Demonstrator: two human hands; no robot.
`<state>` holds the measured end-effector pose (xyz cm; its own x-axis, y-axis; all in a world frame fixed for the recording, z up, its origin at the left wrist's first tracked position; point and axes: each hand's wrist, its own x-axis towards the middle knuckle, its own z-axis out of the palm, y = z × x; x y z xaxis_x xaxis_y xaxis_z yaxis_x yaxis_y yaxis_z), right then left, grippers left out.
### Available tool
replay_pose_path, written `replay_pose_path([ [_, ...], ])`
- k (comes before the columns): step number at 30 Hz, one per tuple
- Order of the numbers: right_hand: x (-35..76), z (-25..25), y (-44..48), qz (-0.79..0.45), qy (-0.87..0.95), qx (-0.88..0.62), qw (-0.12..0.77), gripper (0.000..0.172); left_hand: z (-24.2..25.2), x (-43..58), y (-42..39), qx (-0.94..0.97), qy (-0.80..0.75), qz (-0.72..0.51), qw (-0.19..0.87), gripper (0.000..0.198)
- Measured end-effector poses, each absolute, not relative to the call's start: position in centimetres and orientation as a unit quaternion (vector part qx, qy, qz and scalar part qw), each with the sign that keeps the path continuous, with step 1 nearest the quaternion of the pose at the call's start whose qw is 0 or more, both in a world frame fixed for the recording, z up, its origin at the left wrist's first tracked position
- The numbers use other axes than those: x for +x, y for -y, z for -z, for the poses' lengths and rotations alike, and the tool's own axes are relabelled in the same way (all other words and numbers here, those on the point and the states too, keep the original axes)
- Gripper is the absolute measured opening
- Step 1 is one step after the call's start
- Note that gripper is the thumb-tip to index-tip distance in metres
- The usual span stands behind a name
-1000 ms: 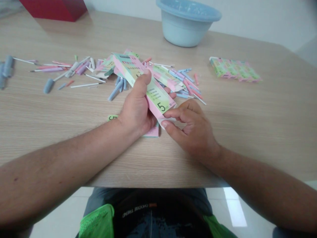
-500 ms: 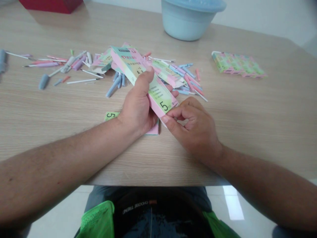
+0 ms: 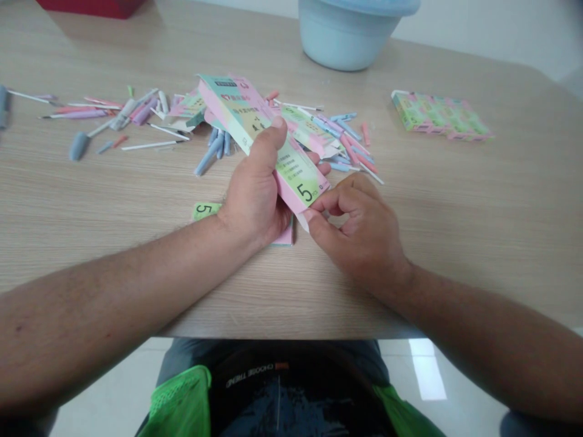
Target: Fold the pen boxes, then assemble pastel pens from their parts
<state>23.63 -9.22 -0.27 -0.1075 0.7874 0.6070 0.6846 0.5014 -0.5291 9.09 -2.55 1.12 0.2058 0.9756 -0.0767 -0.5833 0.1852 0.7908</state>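
My left hand [image 3: 255, 194] grips a long pink and green carton [image 3: 241, 115] marked "5", thumb on its top face, holding it tilted above the table. My right hand [image 3: 359, 230] has its fingers curled and pinches the near end flap of that carton [image 3: 307, 213]. Under my left hand another flat carton [image 3: 206, 210] lies on the wood. Behind the hands is a heap of similar cartons [image 3: 310, 130] mixed with several pastel sticks [image 3: 214, 152].
More pastel sticks [image 3: 91, 115] are scattered at the left. A stack of cartons [image 3: 439, 115] lies at the right. A pale blue basin [image 3: 350, 30] stands at the back, a red box [image 3: 91, 6] at the back left. The table edge [image 3: 291, 334] is near my lap.
My right hand's fingers have curled from stretched out to a pinch on the carton's end flap. The carton has tipped up slightly in my left hand.
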Motion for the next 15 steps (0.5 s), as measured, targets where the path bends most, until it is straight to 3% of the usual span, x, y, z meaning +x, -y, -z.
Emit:
replay_pose_path([
  [4, 23.74, 0.20, 9.26, -0.048, 0.742, -0.498, 0.446, 0.014, -1.22, 9.24, 2.65, 0.308, -0.311, -0.555, 0.707, 0.070],
  [10, 23.70, 0.47, 9.09, -0.053, 0.730, -0.509, 0.454, 0.011, -1.50, 9.32, 2.64, 0.280, -0.308, -0.568, 0.710, 0.052],
  [15, 23.69, 0.46, 8.96, -0.054, 0.724, -0.506, 0.465, 0.014, -1.66, 9.26, 2.89, 0.289, -0.307, -0.559, 0.714, 0.050],
])
